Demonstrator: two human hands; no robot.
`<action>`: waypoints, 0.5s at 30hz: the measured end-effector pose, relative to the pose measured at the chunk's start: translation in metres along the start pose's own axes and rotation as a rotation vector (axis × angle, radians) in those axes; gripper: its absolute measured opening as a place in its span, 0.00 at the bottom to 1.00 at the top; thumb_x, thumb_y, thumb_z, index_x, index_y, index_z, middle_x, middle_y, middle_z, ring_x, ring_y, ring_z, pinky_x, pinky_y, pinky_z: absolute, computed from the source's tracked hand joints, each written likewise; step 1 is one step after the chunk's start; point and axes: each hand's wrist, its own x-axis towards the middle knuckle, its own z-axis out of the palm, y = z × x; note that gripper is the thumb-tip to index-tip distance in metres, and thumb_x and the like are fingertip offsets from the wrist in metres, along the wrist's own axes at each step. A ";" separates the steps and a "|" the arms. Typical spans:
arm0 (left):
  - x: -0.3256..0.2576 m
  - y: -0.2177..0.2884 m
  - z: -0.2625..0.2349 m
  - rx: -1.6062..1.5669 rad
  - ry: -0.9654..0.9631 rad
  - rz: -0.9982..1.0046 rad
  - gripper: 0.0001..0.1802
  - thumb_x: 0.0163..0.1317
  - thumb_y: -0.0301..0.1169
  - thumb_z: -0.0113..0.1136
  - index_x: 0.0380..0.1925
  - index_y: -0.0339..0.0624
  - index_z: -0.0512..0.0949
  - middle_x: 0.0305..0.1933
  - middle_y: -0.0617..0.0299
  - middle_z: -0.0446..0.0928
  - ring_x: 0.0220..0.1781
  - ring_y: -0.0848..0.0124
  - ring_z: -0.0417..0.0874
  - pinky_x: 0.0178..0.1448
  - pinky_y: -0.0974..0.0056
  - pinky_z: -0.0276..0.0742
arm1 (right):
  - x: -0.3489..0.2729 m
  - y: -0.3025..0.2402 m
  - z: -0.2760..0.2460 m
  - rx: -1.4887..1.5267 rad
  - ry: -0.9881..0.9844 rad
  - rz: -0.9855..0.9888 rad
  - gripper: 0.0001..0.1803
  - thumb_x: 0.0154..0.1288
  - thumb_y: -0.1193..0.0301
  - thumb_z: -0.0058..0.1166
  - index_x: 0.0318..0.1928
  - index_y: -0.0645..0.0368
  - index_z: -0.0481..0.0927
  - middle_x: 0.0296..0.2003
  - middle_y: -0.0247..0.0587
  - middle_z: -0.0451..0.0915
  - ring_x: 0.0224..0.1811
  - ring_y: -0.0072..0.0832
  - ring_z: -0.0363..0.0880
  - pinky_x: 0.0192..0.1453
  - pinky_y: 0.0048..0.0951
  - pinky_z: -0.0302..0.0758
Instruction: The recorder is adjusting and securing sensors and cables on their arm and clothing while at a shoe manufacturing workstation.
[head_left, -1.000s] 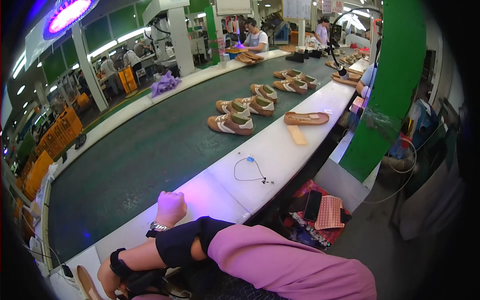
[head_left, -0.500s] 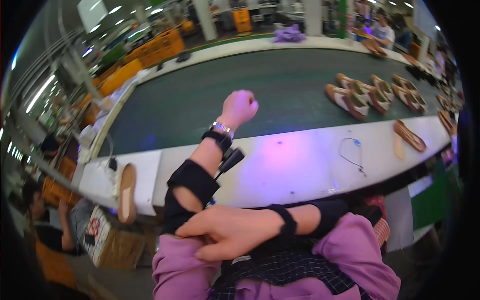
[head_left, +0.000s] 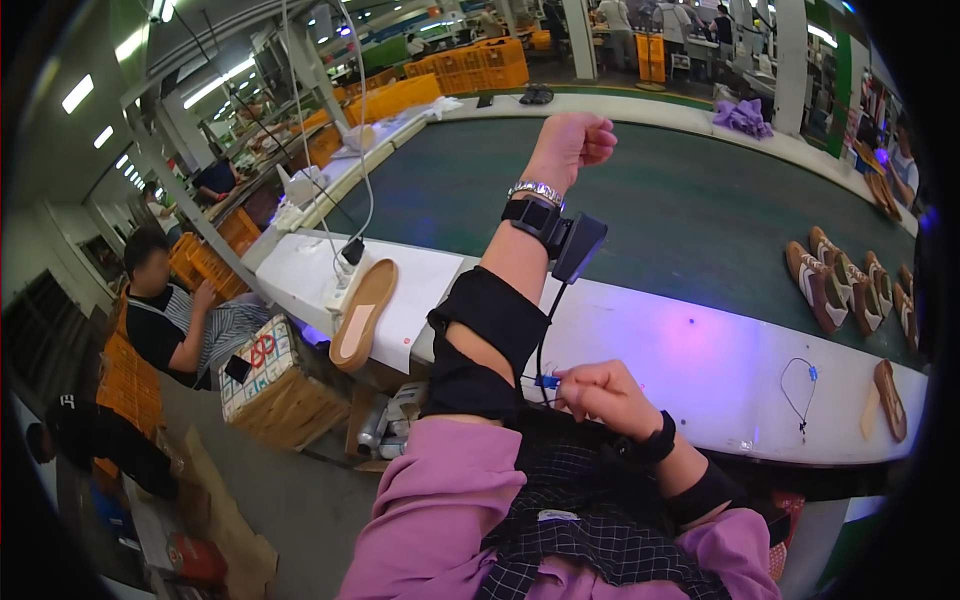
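My left arm reaches out over the table and the dark green belt (head_left: 690, 235). My left hand (head_left: 570, 150) is curled into a loose fist with nothing visible in it. A silver bracelet (head_left: 537, 190) and a black strap with a black box-shaped device (head_left: 580, 248) circle that wrist. Black cloth bands (head_left: 490, 320) wrap the forearm, and a black cord runs down from the device. Beside the forearm, my right hand (head_left: 608, 398) pinches a small blue clip (head_left: 547, 382) on a thin cord. The fingers partly hide it.
A tan sole (head_left: 364, 315) lies on white paper at left. Another cord loop with a blue clip (head_left: 812, 373) and a brown shoe piece (head_left: 888, 402) lie on the white table edge (head_left: 720, 400). Several shoes (head_left: 835, 280) stand on the belt. A person (head_left: 165, 310) sits by a box at left.
My right hand has left the left upper forearm and moved right, now pinching the blue clip. My left forearm has turned, showing the wrist device. The view has swung left.
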 end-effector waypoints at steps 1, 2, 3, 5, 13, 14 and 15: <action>0.000 0.004 0.003 0.002 -0.002 -0.001 0.09 0.57 0.31 0.53 0.28 0.36 0.77 0.23 0.60 0.78 0.24 0.69 0.79 0.35 0.65 0.78 | 0.007 0.005 -0.004 0.058 0.024 0.115 0.14 0.65 0.68 0.44 0.29 0.63 0.79 0.17 0.30 0.73 0.19 0.14 0.69 0.25 0.18 0.66; -0.001 0.007 0.005 -0.018 -0.023 0.018 0.09 0.57 0.31 0.53 0.28 0.36 0.77 0.22 0.60 0.78 0.24 0.69 0.79 0.35 0.65 0.78 | 0.013 0.009 -0.004 0.104 0.039 0.116 0.13 0.64 0.68 0.45 0.28 0.62 0.79 0.17 0.29 0.73 0.19 0.13 0.69 0.25 0.17 0.66; -0.002 0.010 0.008 -0.037 -0.046 0.036 0.09 0.58 0.30 0.52 0.29 0.35 0.77 0.22 0.60 0.78 0.24 0.69 0.79 0.36 0.65 0.78 | 0.020 0.013 -0.003 0.151 0.057 0.118 0.12 0.64 0.68 0.46 0.28 0.61 0.78 0.17 0.29 0.74 0.18 0.13 0.68 0.25 0.16 0.66; -0.005 0.014 0.013 -0.029 -0.078 0.039 0.09 0.58 0.30 0.52 0.29 0.35 0.77 0.23 0.60 0.78 0.25 0.69 0.79 0.36 0.65 0.78 | 0.029 0.016 -0.003 0.117 0.061 0.104 0.11 0.63 0.68 0.47 0.28 0.61 0.78 0.17 0.28 0.73 0.19 0.13 0.69 0.25 0.16 0.67; -0.009 0.016 0.023 -0.106 -0.155 0.019 0.09 0.58 0.30 0.53 0.29 0.35 0.77 0.23 0.60 0.77 0.26 0.70 0.79 0.36 0.64 0.78 | 0.051 0.047 0.013 0.333 -0.110 0.078 0.11 0.62 0.68 0.45 0.31 0.61 0.77 0.23 0.28 0.73 0.21 0.13 0.67 0.27 0.15 0.65; -0.007 0.015 0.017 -0.086 -0.132 0.009 0.09 0.58 0.30 0.53 0.29 0.35 0.77 0.23 0.60 0.77 0.26 0.69 0.79 0.36 0.64 0.78 | 0.047 0.049 0.022 0.346 -0.180 0.088 0.12 0.64 0.67 0.42 0.39 0.61 0.75 0.26 0.30 0.74 0.21 0.13 0.67 0.29 0.15 0.66; -0.004 0.013 0.009 -0.067 -0.114 -0.002 0.08 0.58 0.30 0.53 0.29 0.35 0.77 0.23 0.60 0.77 0.26 0.69 0.79 0.37 0.64 0.78 | 0.041 0.047 0.031 0.347 -0.184 0.083 0.12 0.64 0.67 0.42 0.39 0.61 0.75 0.26 0.30 0.74 0.21 0.13 0.67 0.29 0.15 0.66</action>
